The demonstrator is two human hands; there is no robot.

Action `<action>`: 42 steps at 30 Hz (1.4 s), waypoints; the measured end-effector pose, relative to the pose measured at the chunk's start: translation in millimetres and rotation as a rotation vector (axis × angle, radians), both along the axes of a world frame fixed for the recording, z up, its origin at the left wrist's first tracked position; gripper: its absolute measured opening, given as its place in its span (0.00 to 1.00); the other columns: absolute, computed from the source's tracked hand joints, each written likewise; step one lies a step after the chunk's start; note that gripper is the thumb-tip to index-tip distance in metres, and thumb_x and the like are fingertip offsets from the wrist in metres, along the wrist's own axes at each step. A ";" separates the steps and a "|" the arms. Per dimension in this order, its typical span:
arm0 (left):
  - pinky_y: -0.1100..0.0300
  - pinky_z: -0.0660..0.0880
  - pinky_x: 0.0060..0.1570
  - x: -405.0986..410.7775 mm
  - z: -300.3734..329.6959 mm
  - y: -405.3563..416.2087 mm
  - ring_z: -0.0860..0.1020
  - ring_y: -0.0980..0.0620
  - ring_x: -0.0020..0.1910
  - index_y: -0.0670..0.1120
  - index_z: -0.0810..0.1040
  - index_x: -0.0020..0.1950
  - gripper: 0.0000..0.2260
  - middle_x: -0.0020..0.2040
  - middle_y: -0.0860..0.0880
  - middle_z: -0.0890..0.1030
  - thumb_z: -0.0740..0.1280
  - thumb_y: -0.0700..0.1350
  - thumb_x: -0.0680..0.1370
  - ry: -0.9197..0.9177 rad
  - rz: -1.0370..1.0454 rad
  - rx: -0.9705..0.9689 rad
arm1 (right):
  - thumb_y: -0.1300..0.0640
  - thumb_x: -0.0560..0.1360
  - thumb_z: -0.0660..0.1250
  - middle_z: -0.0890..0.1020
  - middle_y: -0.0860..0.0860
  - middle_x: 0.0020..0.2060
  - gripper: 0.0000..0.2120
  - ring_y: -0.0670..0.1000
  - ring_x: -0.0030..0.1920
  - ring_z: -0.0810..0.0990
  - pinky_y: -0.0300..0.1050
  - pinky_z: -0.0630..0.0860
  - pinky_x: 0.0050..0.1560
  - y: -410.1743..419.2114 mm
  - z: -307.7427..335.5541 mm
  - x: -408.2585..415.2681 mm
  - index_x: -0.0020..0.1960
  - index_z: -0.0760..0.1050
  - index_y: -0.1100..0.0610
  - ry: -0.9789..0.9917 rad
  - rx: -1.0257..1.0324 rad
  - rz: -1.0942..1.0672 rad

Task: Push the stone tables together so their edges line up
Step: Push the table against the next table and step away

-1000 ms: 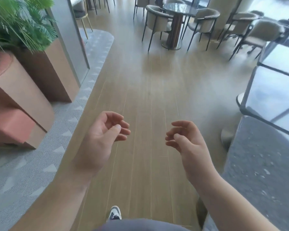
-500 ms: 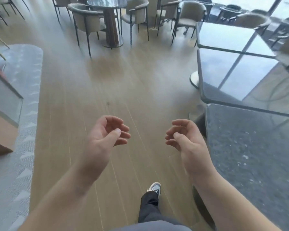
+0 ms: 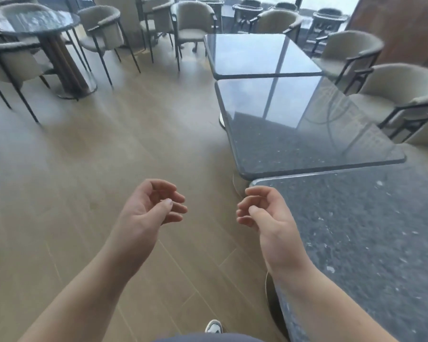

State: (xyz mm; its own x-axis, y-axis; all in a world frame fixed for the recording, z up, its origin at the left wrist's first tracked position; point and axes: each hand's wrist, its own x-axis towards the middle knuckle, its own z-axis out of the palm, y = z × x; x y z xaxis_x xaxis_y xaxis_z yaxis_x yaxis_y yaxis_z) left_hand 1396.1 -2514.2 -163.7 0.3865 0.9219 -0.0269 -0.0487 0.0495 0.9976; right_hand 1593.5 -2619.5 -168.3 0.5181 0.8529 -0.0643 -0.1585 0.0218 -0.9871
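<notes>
Left hand: my left hand [image 3: 148, 213] hangs over the wood floor [image 3: 89, 169], fingers loosely curled, holding nothing.
Right hand: my right hand [image 3: 265, 218] is loosely curled too and empty, just beside the near corner of the nearest stone table [image 3: 371, 238].
Tables: the middle stone table [image 3: 304, 124] and far stone table [image 3: 260, 54] run in a row ahead on my right, edges close but not lined up.
Left side: a round table [image 3: 35, 21] with chairs [image 3: 104, 28].

Both hands, left [image 3: 146, 213] and right [image 3: 267, 218], hover loosely curled beside 3 stone tables [image 3: 307, 124], holding nothing.
</notes>
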 end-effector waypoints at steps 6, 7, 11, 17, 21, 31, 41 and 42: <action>0.55 0.82 0.45 73.0 -10.1 66.6 0.84 0.47 0.43 0.42 0.76 0.55 0.10 0.44 0.48 0.84 0.63 0.40 0.74 -0.017 -0.227 -0.039 | 0.74 0.80 0.56 0.80 0.53 0.41 0.14 0.51 0.43 0.80 0.47 0.79 0.49 35.6 -10.2 33.4 0.57 0.74 0.61 -0.001 -0.058 -0.181; 0.55 0.82 0.45 83.0 -12.8 78.8 0.84 0.47 0.44 0.42 0.76 0.55 0.10 0.44 0.47 0.84 0.63 0.40 0.74 -0.020 -0.276 -0.042 | 0.74 0.80 0.56 0.80 0.53 0.41 0.14 0.52 0.43 0.80 0.47 0.79 0.49 41.7 -12.6 37.1 0.57 0.74 0.61 -0.001 -0.066 -0.217; 0.55 0.82 0.45 120.1 -23.8 135.9 0.84 0.47 0.44 0.43 0.76 0.54 0.09 0.44 0.47 0.84 0.63 0.39 0.75 -0.015 -0.453 -0.048 | 0.74 0.79 0.56 0.80 0.52 0.41 0.14 0.51 0.44 0.80 0.48 0.80 0.49 73.3 -24.9 46.0 0.56 0.74 0.60 -0.011 -0.097 -0.394; 0.56 0.82 0.46 161.9 -36.9 237.3 0.84 0.48 0.43 0.42 0.77 0.54 0.13 0.44 0.49 0.84 0.58 0.28 0.81 0.064 -0.718 -0.053 | 0.74 0.79 0.55 0.81 0.50 0.40 0.15 0.49 0.42 0.80 0.46 0.79 0.47 144.0 -38.1 45.8 0.57 0.74 0.61 0.017 -0.167 -0.712; 0.54 0.82 0.47 189.2 -44.2 282.7 0.84 0.49 0.44 0.43 0.77 0.54 0.12 0.44 0.50 0.84 0.59 0.29 0.81 0.127 -0.865 -0.120 | 0.73 0.78 0.55 0.81 0.46 0.38 0.15 0.47 0.41 0.81 0.45 0.80 0.45 172.3 -44.4 38.7 0.56 0.75 0.60 0.050 -0.207 -0.885; 0.51 0.82 0.45 259.6 -123.9 276.0 0.85 0.50 0.41 0.44 0.77 0.53 0.11 0.44 0.48 0.84 0.59 0.31 0.80 0.461 -1.128 -0.400 | 0.73 0.77 0.55 0.80 0.51 0.39 0.15 0.51 0.41 0.80 0.46 0.79 0.45 167.0 -99.0 29.6 0.55 0.75 0.60 0.371 -0.311 -1.242; 0.50 0.81 0.49 340.8 -213.9 232.5 0.84 0.45 0.47 0.36 0.72 0.65 0.10 0.52 0.41 0.81 0.61 0.34 0.83 0.805 -1.027 -0.740 | 0.69 0.80 0.56 0.80 0.55 0.42 0.11 0.51 0.41 0.79 0.45 0.79 0.45 147.3 -210.7 87.3 0.54 0.75 0.58 0.861 -0.402 -1.265; 0.49 0.79 0.54 344.0 -224.4 229.9 0.83 0.42 0.54 0.35 0.69 0.70 0.14 0.57 0.39 0.79 0.60 0.35 0.84 0.830 -0.990 -0.817 | 0.67 0.81 0.57 0.80 0.55 0.42 0.10 0.52 0.41 0.79 0.46 0.80 0.45 144.8 -223.2 90.9 0.54 0.75 0.58 0.928 -0.404 -1.247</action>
State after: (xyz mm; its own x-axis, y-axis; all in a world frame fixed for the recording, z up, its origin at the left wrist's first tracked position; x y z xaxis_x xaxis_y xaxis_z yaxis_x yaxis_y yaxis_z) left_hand 1740.1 -2284.2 -388.1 0.4390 -0.0632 -0.8963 0.8747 0.2582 0.4102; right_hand 1684.4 -2474.7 -391.4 0.4987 -0.2018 -0.8430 -0.7607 0.3644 -0.5373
